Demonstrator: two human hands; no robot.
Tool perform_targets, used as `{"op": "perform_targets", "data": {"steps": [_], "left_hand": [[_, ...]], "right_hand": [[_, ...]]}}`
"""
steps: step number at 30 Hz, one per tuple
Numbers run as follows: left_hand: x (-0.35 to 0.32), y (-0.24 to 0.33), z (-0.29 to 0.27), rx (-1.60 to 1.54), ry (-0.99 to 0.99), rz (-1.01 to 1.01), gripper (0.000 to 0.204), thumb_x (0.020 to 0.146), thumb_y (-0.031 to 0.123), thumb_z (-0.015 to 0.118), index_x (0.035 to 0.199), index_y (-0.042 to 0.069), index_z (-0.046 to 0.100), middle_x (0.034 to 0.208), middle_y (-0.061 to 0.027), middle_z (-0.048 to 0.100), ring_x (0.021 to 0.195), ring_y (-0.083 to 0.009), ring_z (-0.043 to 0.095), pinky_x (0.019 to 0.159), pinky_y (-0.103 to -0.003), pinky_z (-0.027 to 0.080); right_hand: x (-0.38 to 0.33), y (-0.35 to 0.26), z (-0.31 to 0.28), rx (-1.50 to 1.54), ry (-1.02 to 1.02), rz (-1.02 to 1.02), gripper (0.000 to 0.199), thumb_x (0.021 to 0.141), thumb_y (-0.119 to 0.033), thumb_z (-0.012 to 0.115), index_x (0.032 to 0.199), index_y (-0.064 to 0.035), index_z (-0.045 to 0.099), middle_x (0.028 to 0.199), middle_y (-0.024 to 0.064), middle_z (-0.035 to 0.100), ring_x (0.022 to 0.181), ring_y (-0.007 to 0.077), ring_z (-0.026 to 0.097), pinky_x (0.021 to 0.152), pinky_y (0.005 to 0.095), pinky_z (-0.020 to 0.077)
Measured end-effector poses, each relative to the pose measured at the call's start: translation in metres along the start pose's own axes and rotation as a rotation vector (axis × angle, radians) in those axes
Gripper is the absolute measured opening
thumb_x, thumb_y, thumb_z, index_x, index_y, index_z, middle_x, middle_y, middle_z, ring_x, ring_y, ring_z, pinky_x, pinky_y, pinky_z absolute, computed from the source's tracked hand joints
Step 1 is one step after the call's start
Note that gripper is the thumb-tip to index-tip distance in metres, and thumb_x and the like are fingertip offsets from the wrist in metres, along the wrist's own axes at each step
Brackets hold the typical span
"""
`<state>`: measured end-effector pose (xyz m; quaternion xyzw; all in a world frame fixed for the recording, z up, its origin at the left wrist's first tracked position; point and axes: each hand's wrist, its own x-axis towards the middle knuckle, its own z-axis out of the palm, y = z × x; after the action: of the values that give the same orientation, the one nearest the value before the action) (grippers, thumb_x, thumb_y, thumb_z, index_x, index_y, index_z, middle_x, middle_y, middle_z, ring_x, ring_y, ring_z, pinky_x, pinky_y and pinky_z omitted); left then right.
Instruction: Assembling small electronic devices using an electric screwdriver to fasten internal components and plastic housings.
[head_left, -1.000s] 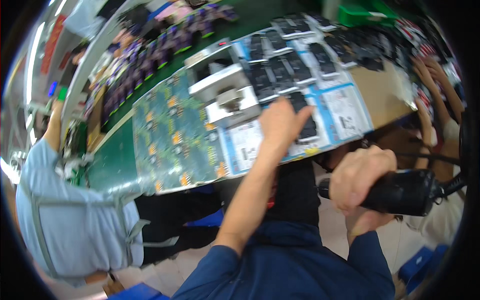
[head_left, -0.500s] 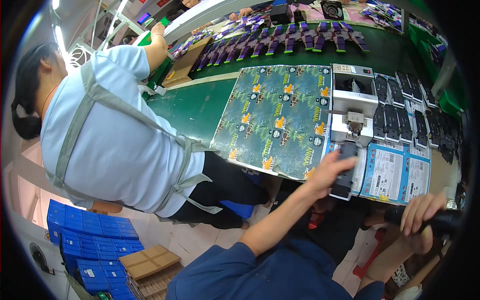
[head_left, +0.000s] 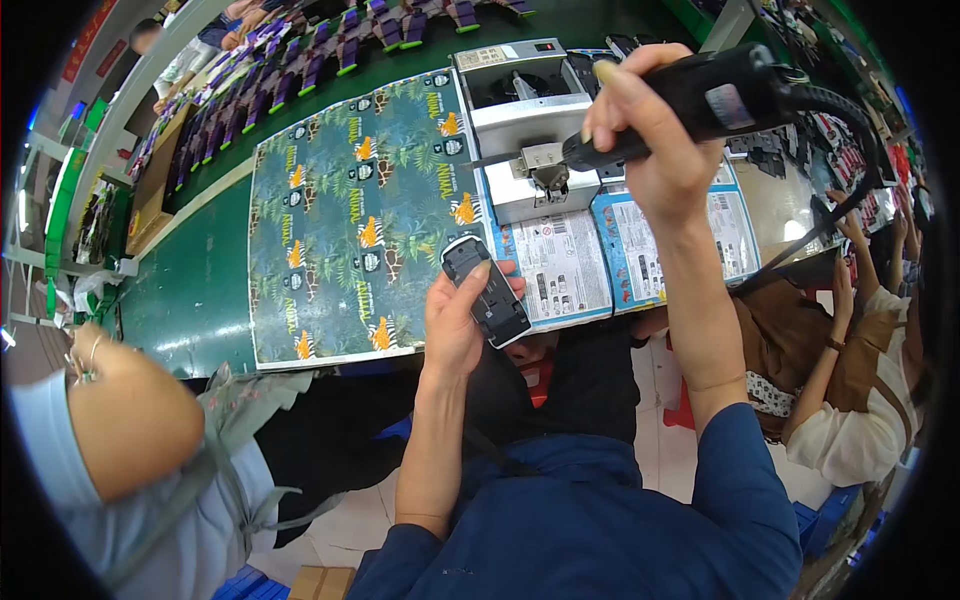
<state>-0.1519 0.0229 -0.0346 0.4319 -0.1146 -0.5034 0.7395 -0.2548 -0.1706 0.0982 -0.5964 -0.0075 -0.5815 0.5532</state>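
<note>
You are working, it seems, at the loading step: your right hand (head_left: pixel 660 140) is gripping a black power screwdriver (head_left: pixel 720 100), its grip wrapping around the body, and you are holding the nose down beside the small metal block (head_left: pixel 543 158) on the front of a silver machine (head_left: pixel 525 118), which is looking like a screw feeder. Your own hand and the tool are crowding that spot, so whether the tip is touching the block is hard to say. The next move is probably calling for a steady, well-aligned tip at the block, then a careful line from there to the piece in your other hand.

That piece, a black casing (head_left: pixel 492 305), is sitting in your left hand (head_left: pixel 455 315), in front of the machine at the near edge of the bench (head_left: pixel 215 285). Your left grip is closed on it, the thumb lying across the face and fingers showing at the far side. The casing is looking oblong, with rounded ends, a pale rim and a dark face full of moulded recesses. It is slanting, its upper end leaning to your left, and it is partly covering the printed green sheet (head_left: pixel 340 215) behind it.
</note>
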Motion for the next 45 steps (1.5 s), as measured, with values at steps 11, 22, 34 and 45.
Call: {"op": "perform_targets", "data": {"steps": [11,22,34,45], "left_hand": [[0.003,0.005,0.001,-0.048,0.006,-0.068,0.023,0.099,0.014,0.058,0.115,-0.001,0.052,0.104,-0.0182,0.067,0.085,-0.0249,0.072,0.073,-0.036,0.063],[0.000,0.001,0.005,0.054,-0.027,0.037,0.029,0.093,0.008,0.063,0.118,-0.003,0.054,0.114,-0.0200,0.066,0.086,-0.0258,0.072,0.071,-0.037,0.063],[-0.003,-0.005,-0.001,0.027,0.001,0.023,0.025,0.095,0.014,0.065,0.114,0.001,0.056,0.099,-0.0139,0.070,0.082,-0.0188,0.071,0.071,-0.031,0.059],[-0.016,-0.009,-0.007,0.121,-0.193,0.137,0.032,0.100,0.014,0.056,0.127,0.003,0.046,0.100,-0.0124,0.065,0.084,-0.0180,0.069,0.074,-0.031,0.058]], "right_hand": [[-0.005,0.023,0.027,-0.294,-0.079,0.076,0.019,0.083,-0.015,0.080,0.078,-0.0027,0.067,0.058,-0.0008,0.061,0.049,0.0040,0.056,0.046,0.0185,0.0421],[-0.009,0.000,0.024,-0.113,-0.132,0.343,0.013,0.091,-0.012,0.067,0.089,-0.0017,0.060,0.059,0.0012,0.050,0.044,0.0104,0.049,0.047,0.0257,0.0406],[-0.049,-0.013,0.051,0.401,-0.030,0.223,0.018,0.086,-0.002,0.069,0.096,-0.0008,0.054,0.068,0.0068,0.058,0.051,0.0111,0.055,0.051,0.0256,0.0484],[-0.032,-0.030,-0.002,0.518,0.014,0.078,0.026,0.098,-0.028,0.050,0.108,-0.0059,0.059,0.072,0.0028,0.050,0.056,0.0149,0.048,0.057,0.0326,0.0413]]}}
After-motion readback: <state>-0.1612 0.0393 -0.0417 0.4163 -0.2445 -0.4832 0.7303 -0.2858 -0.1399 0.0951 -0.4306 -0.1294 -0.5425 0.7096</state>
